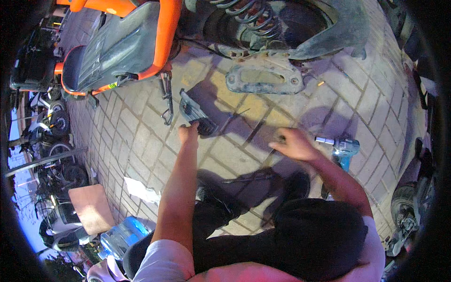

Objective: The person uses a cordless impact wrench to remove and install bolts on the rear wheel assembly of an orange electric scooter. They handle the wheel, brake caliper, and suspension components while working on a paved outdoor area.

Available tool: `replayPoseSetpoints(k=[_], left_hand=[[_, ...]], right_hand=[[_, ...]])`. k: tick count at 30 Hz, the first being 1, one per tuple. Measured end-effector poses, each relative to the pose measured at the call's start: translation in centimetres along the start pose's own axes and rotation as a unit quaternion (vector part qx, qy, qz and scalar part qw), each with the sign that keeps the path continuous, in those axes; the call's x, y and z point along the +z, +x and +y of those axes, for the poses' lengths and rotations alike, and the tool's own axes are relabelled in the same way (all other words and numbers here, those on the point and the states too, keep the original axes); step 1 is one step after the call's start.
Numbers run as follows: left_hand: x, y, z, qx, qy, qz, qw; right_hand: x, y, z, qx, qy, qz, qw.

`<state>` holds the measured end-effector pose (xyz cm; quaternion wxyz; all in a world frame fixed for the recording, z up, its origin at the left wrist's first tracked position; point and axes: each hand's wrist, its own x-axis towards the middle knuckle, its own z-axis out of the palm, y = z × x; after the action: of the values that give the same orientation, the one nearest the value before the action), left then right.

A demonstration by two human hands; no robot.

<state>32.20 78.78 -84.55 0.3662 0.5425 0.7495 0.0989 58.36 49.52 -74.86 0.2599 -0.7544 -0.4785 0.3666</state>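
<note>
My left hand (189,133) is closed on the lower end of a dark ribbed plastic cover (194,109), held tilted above the paving. Beside that cover lies a thin screwdriver-like tool (233,118). My right hand (297,144) hovers apart from it, fingers curled inward; whether anything small is in them is hidden. Just to its right, a teal cordless impact wrench (346,148) with a long silver socket stands on the ground. In front of both hands is an orange scooter's footboard (115,51), with a worn metal bracket (264,79) near its wheel and coil spring (251,18).
A metal side stand (167,96) hangs down near the cover. White paper (141,190), a tan board (91,208) and a large blue water bottle (126,235) lie at my left. Parked two-wheelers (58,123) line the left; another wheel (405,201) is at the right.
</note>
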Motion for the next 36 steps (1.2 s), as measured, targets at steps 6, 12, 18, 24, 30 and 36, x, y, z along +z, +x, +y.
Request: replayPoseSetpoints(k=[6,12,18,24,30,36], left_hand=[[-2.2,-3.8,0.6,-0.087,-0.155,-0.104,0.979],[-3.7,-5.9,3.0,-0.057,-0.219,-0.199,0.954],[-9.5,-6.2,4.7,0.000,-0.087,-0.150,0.985],[-13.1,-15.9,16.1,0.062,-0.115,-0.476,0.870],[-10.2,-18.0,22.7,0.125,-0.148,-0.453,0.870],[-6.3,-17.9,23.2,0.119,-0.206,-0.466,0.852]], right_hand=[[12.9,13.3,-7.3,-0.103,-0.028,0.052,0.993],[14.1,15.9,-7.1,-0.019,-0.007,0.060,0.998],[6.3,9.9,-8.5,-0.113,0.042,0.011,0.993],[-9.7,0.6,-10.6,-0.149,-0.009,0.042,0.988],[-14.9,1.7,-9.6,-0.153,-0.013,0.317,0.936],[-14.5,3.0,-7.5,-0.052,0.040,0.406,0.911]])
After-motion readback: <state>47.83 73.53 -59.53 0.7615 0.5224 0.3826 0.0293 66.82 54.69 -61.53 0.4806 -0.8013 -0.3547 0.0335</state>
